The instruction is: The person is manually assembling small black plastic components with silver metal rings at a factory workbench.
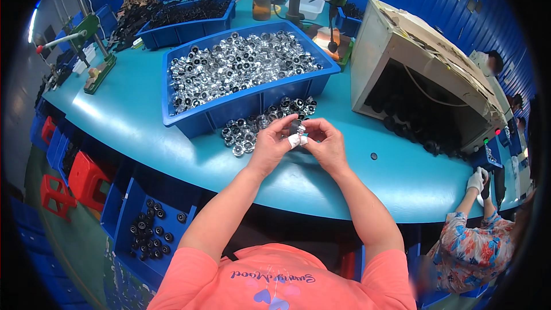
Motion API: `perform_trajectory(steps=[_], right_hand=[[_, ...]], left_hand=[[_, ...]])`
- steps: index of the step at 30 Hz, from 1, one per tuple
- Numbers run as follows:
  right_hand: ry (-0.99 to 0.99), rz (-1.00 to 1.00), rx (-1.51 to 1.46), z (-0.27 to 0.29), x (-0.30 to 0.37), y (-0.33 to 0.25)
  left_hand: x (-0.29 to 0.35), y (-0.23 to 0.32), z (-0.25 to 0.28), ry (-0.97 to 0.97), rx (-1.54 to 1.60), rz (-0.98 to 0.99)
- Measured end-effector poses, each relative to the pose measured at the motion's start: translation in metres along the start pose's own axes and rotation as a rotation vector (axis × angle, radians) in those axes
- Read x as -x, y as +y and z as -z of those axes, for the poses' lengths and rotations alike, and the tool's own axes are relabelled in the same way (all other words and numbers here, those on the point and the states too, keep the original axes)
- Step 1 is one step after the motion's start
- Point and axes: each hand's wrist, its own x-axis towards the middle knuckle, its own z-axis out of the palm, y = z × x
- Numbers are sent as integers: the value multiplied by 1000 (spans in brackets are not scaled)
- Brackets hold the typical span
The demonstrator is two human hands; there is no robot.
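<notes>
Above the turquoise table (321,195), my left hand (268,149) and my right hand (328,147) meet, both closed on a small round part (297,128), black and shiny silver. White wrappings cover both thumb tips. The fingers hide much of the part, so its exact kind is unclear. Just beyond my hands lies a loose pile of clear-and-black round parts (237,133). It rests against a large blue bin (244,100) heaped with similar shiny pieces. A small black disc (373,156) lies on the table to the right of my right hand.
At right stands a worn open-fronted box (367,51) holding black wheel-like parts. Below the table's left edge, a blue crate (123,218) contains black wheels. Hand presses (94,74) stand farther back. A co-worker's gloved hands (476,180) are at far right; red stools (86,178) at left.
</notes>
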Motion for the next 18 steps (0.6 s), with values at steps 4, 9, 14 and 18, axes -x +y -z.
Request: perform_trajectory(steps=[4, 9, 14, 18], right_hand=[[56, 67, 125, 1, 2, -12], [88, 176, 226, 0, 5, -19], [49, 339, 358, -3, 6, -17], [17, 153, 61, 1, 2, -14]], left_hand=[[2, 7, -5, -45, 16, 41], [3, 4, -4, -43, 8, 45], [2, -2, -3, -6, -23, 52], [2, -3, -5, 2, 51, 52]])
